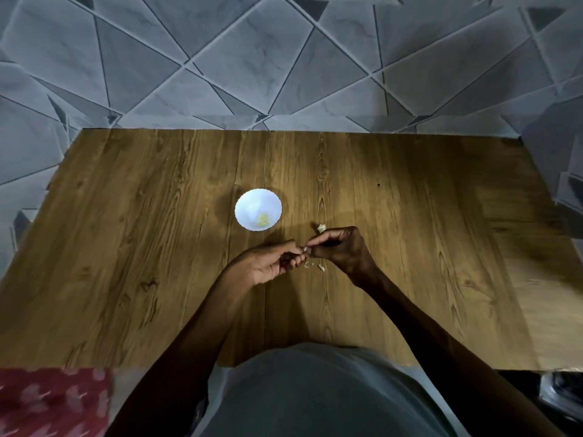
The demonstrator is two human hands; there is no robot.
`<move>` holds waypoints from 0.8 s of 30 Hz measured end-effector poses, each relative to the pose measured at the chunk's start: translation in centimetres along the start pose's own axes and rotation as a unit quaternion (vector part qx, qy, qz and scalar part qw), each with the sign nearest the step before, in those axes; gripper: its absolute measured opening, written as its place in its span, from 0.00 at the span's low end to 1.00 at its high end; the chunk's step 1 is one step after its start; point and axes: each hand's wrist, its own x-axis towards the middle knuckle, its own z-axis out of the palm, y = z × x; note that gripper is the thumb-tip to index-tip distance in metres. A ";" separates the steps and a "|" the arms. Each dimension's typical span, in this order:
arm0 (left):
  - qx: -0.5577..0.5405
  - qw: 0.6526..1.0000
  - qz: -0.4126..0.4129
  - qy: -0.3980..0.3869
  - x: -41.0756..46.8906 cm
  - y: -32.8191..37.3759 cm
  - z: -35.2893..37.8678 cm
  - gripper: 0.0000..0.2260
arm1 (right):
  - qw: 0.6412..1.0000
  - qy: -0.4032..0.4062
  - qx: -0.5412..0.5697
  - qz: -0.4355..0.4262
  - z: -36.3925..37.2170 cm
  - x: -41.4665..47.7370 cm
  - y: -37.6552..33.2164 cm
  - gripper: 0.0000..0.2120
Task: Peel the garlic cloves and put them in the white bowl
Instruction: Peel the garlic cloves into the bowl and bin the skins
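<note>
Sits tight against the near edge of a wooden table, in a grey shirt, with both bare forearms reaching forward and meeting near the middle of the board; holds the left hand palm up, fingers curled inward, thumb and fingertips drawn together toward the right; holds the right hand with its back to the camera, fingers bent, tips set against those of the left; pinches between the two sets of fingertips a small pale garlic clove, mostly hidden by the fingers; cannot tell how much skin is on it, nor which hand bears more of it.

Has the white bowl upright on the table, a little beyond the hands and to their left, apart from both; shows in its bottom, toward the near side, a small heap of yellowish peeled garlic; has a pale garlic piece lying on the wood just beyond the right hand's knuckles, skinned or not impossible to say; has two pale peel scraps on the table just under the meeting fingertips, between the wrists, close beside each other.

Looks, past the table's far edge, onto a grey tiled surface crossed by slanting lines; cannot tell wall from floor; catches at lower left a red patterned cloth, blurred; catches at lower right a dark object beside the table's corner, too dim to identify.
</note>
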 end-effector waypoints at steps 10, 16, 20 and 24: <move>0.308 0.914 0.198 0.173 0.1 -0.8 1.4 0.04 | 0.994 0.015 0.075 0.073 0.1 -0.1 -0.1 0.11; 0.352 0.900 0.207 0.153 0.0 -1.1 2.0 0.06 | 0.992 0.095 -0.025 0.081 0.8 0.2 -0.4 0.11; 0.207 0.961 0.141 0.118 -0.3 -0.5 2.1 0.09 | 0.989 0.117 -0.082 -0.027 1.2 -0.2 0.2 0.09; 0.083 0.992 0.077 0.059 -0.5 -0.1 1.8 0.09 | 0.990 0.108 -0.051 -0.078 1.0 -0.3 0.3 0.08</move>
